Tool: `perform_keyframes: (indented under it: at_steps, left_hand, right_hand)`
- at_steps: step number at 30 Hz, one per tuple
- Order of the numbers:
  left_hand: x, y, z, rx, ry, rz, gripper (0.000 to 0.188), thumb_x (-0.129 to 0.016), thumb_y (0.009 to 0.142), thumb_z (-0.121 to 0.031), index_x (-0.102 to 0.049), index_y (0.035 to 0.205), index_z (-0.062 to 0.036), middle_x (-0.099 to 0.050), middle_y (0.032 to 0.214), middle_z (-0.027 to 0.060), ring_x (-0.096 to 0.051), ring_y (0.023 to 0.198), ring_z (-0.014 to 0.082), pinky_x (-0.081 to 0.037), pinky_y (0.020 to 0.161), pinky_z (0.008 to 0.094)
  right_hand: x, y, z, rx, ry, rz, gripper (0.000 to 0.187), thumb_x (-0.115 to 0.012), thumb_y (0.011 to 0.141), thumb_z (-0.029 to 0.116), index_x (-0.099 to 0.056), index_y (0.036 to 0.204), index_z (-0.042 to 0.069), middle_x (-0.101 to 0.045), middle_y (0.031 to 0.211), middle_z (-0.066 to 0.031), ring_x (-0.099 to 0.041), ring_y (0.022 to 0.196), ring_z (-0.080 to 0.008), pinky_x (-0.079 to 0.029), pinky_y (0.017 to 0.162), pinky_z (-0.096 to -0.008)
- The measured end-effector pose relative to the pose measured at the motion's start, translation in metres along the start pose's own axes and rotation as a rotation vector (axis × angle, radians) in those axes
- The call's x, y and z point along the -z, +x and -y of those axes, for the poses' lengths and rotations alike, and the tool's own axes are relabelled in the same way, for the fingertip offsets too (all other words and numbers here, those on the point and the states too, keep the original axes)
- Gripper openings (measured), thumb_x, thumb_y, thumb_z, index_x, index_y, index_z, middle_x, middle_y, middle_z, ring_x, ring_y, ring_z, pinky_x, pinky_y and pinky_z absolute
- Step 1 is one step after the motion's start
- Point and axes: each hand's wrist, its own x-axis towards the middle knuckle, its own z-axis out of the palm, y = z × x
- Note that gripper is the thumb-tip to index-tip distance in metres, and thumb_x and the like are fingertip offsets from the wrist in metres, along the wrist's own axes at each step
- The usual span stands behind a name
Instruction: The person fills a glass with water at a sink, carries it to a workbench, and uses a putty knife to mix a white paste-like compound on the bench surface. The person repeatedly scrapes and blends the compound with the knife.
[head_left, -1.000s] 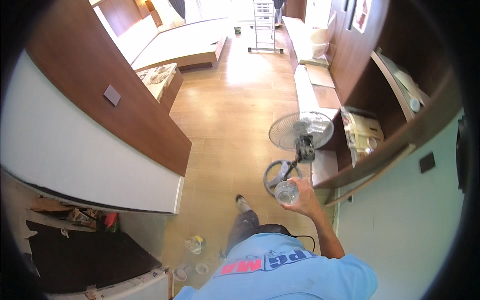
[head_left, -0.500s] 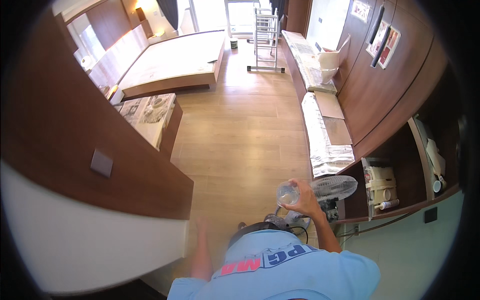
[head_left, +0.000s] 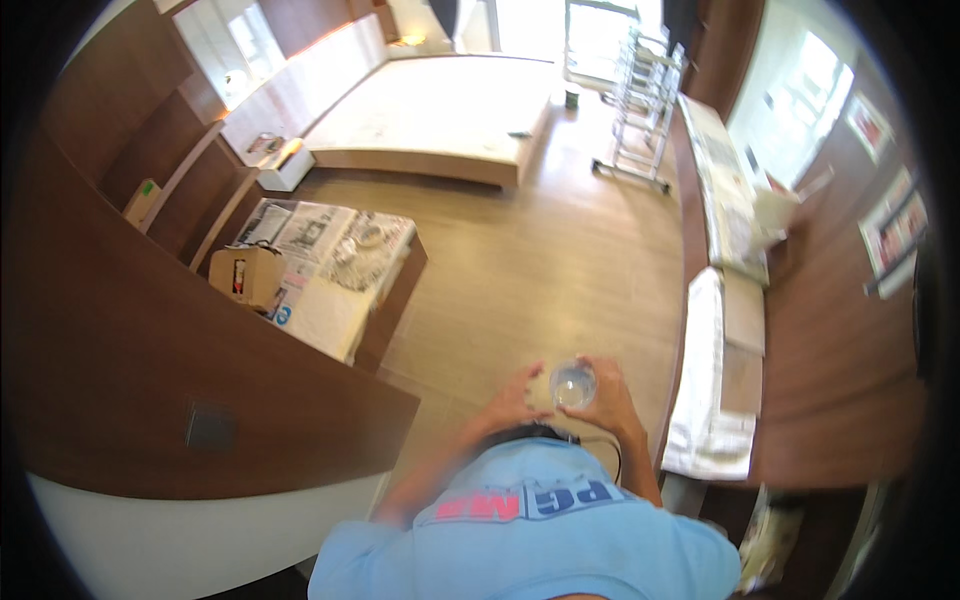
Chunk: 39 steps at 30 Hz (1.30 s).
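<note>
In front of my body, my right hand (head_left: 607,408) grips a clear plastic cup (head_left: 572,385) from its right side. Something pale shows at the bottom of the cup, too unclear to name. On the cup's left is my left hand (head_left: 512,402), slightly blurred, its curved fingers apart and a small gap between them and the cup. Nothing shows in the left hand.
At left, a low cabinet (head_left: 392,310) bears newspapers (head_left: 310,232) and an open cardboard box (head_left: 246,278). A dark wood partition (head_left: 290,410) stands close by. Ahead are a bed platform (head_left: 420,110) and a metal ladder (head_left: 640,110); a covered bench (head_left: 700,400) runs along the right.
My left hand has risen from low at my side to beside the cup. The right hand still holds the cup. My view has turned left, bringing in more of the newspaper-covered cabinet.
</note>
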Motion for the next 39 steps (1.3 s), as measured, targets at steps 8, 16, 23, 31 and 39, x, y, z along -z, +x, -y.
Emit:
perform_keyframes:
  at_steps: [8,16,23,31,39]
  left_hand:
    - [0.082,0.204,0.011,-0.192,-0.104,-0.3,0.101,-0.099,0.08,-0.022,-0.046,0.165,-0.005,-0.06,0.155,0.0195,-0.061,0.145,0.0373,-0.055,0.117,0.0478]
    - [0.205,0.419,0.046,-0.141,-0.09,-0.296,0.091,-0.1,0.078,-0.024,-0.056,0.156,-0.0048,-0.07,0.14,0.0186,-0.07,0.132,0.0346,-0.059,0.108,0.0465]
    - [0.351,0.619,0.045,-0.119,0.0,-0.112,0.088,-0.103,0.077,-0.031,-0.061,0.15,-0.0058,-0.073,0.136,0.0181,-0.075,0.125,0.0359,-0.061,0.104,0.0477]
    - [0.435,0.813,0.088,-0.209,-0.132,-0.057,0.096,-0.104,0.077,-0.038,-0.058,0.153,-0.0035,-0.072,0.142,0.0177,-0.073,0.131,0.0313,-0.059,0.11,0.0457]
    - [0.503,0.985,0.12,-0.163,-0.267,-0.393,0.101,-0.107,0.076,-0.037,-0.054,0.154,-0.0028,-0.07,0.147,0.0168,-0.069,0.136,0.0314,-0.057,0.113,0.0452]
  right_hand:
    - [-0.004,0.258,-0.034,0.201,-0.004,0.264,0.09,-0.101,0.066,0.034,-0.064,0.143,0.003,-0.073,0.131,-0.0175,-0.065,0.128,-0.0405,-0.052,0.113,-0.052]
    - [-0.024,0.483,-0.11,0.164,-0.069,0.278,0.112,-0.103,0.068,0.046,-0.054,0.159,0.005,-0.068,0.143,-0.0208,-0.061,0.134,-0.0421,-0.049,0.117,-0.0542]
    - [-0.042,0.673,-0.179,0.047,-0.01,0.173,0.122,-0.103,0.073,0.05,-0.043,0.169,0.005,-0.059,0.156,-0.0235,-0.057,0.144,-0.0427,-0.044,0.125,-0.0537]
    - [-0.059,0.861,-0.266,-0.013,0.112,0.092,0.111,-0.102,0.074,0.042,-0.05,0.164,0.004,-0.063,0.15,-0.0207,-0.058,0.142,-0.0406,-0.045,0.124,-0.0509]
    - [-0.067,1.099,-0.358,0.101,0.119,0.36,0.115,-0.101,0.074,0.049,-0.049,0.166,0.003,-0.061,0.155,-0.0246,-0.056,0.145,-0.0442,-0.044,0.125,-0.0539]
